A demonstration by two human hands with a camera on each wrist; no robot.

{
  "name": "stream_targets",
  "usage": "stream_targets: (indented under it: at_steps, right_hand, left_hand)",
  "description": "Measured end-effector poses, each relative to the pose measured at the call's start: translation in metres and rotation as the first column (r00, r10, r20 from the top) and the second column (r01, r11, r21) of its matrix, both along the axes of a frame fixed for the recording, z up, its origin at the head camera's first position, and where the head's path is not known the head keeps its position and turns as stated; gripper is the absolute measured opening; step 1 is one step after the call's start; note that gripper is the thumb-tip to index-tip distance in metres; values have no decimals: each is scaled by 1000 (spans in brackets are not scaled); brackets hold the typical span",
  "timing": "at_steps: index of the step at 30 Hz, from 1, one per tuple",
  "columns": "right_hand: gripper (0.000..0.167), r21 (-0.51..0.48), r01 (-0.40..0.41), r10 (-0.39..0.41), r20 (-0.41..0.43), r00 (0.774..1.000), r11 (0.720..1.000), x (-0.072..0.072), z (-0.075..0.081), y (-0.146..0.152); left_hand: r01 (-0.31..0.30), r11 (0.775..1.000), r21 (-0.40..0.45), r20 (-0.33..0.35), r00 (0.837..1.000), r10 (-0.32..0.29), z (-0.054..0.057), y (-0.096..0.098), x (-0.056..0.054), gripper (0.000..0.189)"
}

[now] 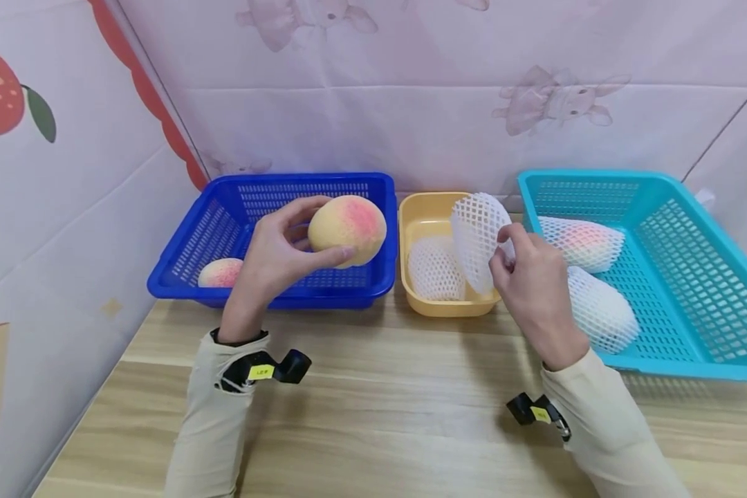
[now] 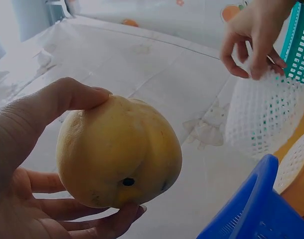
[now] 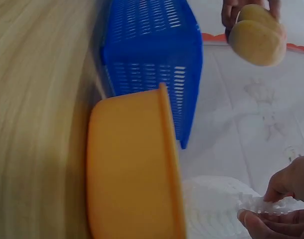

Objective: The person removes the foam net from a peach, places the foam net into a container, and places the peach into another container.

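Note:
My left hand [image 1: 274, 252] grips a yellow peach [image 1: 346, 232] with a pink blush, holding it above the right part of the blue basket [image 1: 270, 302]. The left wrist view shows the thumb over the top of the peach [image 2: 119, 149] and fingers beneath, with a small dark spot on its side. In my right hand [image 1: 535, 287], thumb and fingers pinch the edge of a white foam net sleeve [image 1: 478, 232]. This sleeve hangs over the yellow basin [image 1: 432, 308], and nothing shows inside it. A second foam net [image 1: 437, 270] lies in the basin.
Another peach [image 1: 220, 272] lies in the blue basket's left side. The teal basket [image 1: 678, 371] at the right holds a netted peach [image 1: 582, 243] and another netted fruit [image 1: 600, 311]. All three containers stand on a wooden table [image 1: 398, 415] against a printed wall covering [image 1: 411, 131].

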State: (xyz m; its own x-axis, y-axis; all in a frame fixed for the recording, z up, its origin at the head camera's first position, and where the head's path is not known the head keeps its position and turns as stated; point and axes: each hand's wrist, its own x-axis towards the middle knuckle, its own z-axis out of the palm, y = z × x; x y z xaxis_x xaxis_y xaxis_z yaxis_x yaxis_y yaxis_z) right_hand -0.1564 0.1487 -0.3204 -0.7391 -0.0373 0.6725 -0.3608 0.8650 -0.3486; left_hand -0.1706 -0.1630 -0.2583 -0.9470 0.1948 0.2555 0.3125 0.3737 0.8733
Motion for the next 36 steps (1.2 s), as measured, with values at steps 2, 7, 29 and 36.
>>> stream_targets:
  at_steps: [2,7,29,36]
  right_hand:
    - [11,13,22,-22,31,999,1000,-1,-6,2]
    - [11,45,28,-31,85,996,999,-6,-18,6]
    - [60,192,-39,-50,434,899,981,-11,-36,-4]
    - [71,212,-126,-9,541,841,969,-13,-39,-5]
  left_hand:
    - [-2,1000,-5,1,1000,2,1,1,0,67]
    - [-5,1000,-14,4,1000,5,2,2,0,67]
    - [-56,995,-85,-38,998,53,1,-5,0,64]
    - [-85,988,-131,-26,996,83,1,-7,0,65]
